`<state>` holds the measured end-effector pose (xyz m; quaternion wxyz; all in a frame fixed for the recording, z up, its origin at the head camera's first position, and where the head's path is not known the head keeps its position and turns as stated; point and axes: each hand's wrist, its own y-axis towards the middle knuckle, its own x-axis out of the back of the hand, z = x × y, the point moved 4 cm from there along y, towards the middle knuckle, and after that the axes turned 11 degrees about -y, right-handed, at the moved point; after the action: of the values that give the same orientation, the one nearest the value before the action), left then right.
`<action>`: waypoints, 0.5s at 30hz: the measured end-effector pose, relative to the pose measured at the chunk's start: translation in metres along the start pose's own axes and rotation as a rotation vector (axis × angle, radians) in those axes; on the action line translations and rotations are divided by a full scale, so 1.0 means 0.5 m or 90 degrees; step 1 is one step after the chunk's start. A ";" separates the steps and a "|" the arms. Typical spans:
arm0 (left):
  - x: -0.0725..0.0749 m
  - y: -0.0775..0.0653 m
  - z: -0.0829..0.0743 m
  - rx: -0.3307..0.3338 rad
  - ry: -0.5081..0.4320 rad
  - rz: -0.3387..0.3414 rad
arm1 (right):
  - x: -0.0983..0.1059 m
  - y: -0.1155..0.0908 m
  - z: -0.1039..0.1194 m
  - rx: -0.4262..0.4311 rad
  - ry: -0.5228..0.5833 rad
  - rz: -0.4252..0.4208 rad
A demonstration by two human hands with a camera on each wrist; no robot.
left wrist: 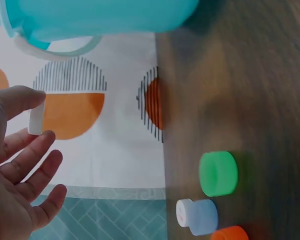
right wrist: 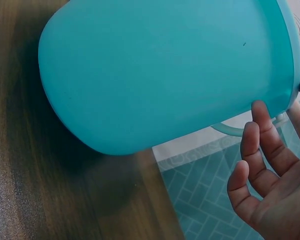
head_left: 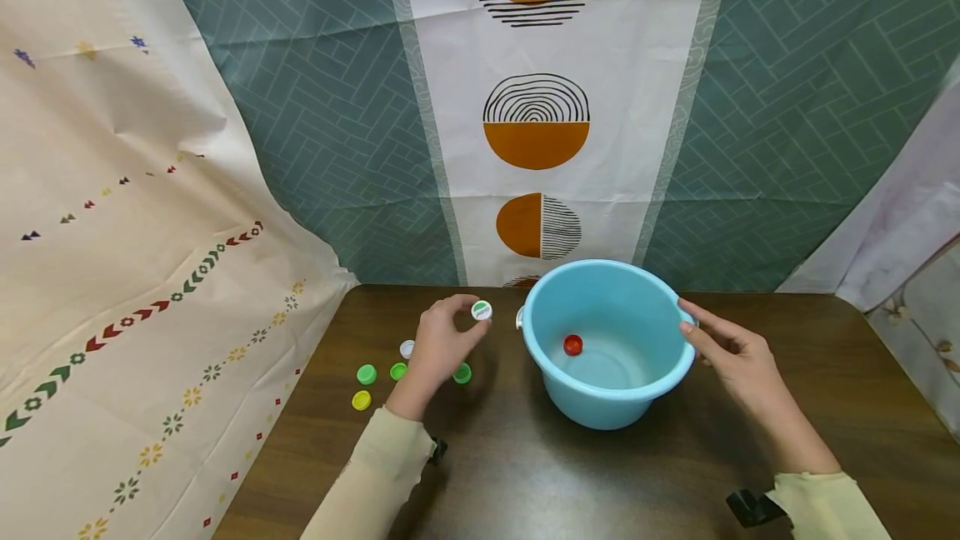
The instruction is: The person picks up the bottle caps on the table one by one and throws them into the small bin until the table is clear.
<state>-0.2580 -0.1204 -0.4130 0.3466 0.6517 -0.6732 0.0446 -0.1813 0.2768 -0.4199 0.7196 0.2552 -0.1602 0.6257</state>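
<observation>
My left hand (head_left: 442,340) pinches a white bottle cap (head_left: 482,310) with a green-and-white printed top between thumb and forefinger, raised over the table left of the bucket. In the left wrist view the cap (left wrist: 36,119) shows edge-on and the other fingers are loosely bent. A light blue bucket (head_left: 558,390) stands upright on the table, with a red bottle cap (head_left: 573,345) lying on its inside bottom. At the bucket's right side, my right hand (head_left: 738,365) grips the rim between thumb and fingers. Its lower fingers are half bent beside the wall in the right wrist view.
Left of the bucket, on the brown table (head_left: 495,490), lie a light green cap (head_left: 367,374), a yellow cap (head_left: 362,400), two green caps (head_left: 462,372) and a white cap (head_left: 407,349). An orange cap (left wrist: 230,234) shows in the left wrist view. Patterned cloth (head_left: 330,123) hangs behind.
</observation>
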 end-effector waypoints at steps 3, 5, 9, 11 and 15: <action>0.005 0.006 -0.008 -0.015 -0.045 -0.031 | -0.001 0.000 0.000 0.004 0.001 0.000; 0.008 0.008 -0.012 -0.012 -0.072 -0.051 | -0.001 0.000 0.000 0.005 0.002 -0.001; 0.013 0.012 -0.021 0.001 -0.114 -0.087 | -0.001 -0.001 0.000 0.007 0.001 -0.003; 0.016 0.014 -0.026 0.003 -0.132 -0.102 | 0.000 -0.001 0.000 0.007 0.000 -0.004; 0.020 0.021 -0.040 -0.006 -0.158 -0.117 | 0.000 -0.001 0.000 0.005 0.001 -0.007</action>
<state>-0.2585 -0.1174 -0.3886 0.2664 0.7097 -0.6483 -0.0712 -0.1809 0.2766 -0.4198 0.7219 0.2584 -0.1559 0.6227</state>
